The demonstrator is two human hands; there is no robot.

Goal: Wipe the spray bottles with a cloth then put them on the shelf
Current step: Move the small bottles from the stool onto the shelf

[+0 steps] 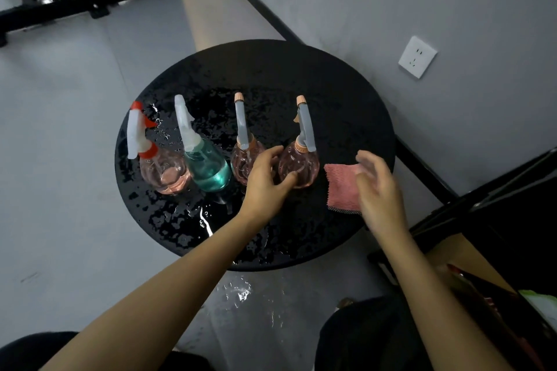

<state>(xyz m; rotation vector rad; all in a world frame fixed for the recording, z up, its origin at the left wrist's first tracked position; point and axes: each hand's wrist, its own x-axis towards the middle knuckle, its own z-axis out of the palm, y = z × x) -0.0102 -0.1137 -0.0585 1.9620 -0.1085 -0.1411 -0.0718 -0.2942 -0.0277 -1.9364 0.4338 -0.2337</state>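
Round black table [346,93], wet with droplets, set against a grey wall [391,9]. Four spray bottles stand upright in a row, nozzles pointing up and away from me. The pink cloth [342,187] lies flat just right of the rightmost bottle [301,159], not touching it. From my remote seat I read the left hand [265,181] as grasping that bottle's round body: thumb on the near face, fingers curved round its left side. The right hand [379,190] hovers over the cloth's right part, fingers loosely bent, blurred, holding nothing. The cloth lies beneath and slightly left of this nearer hand, so I judge the pickup falls to it.
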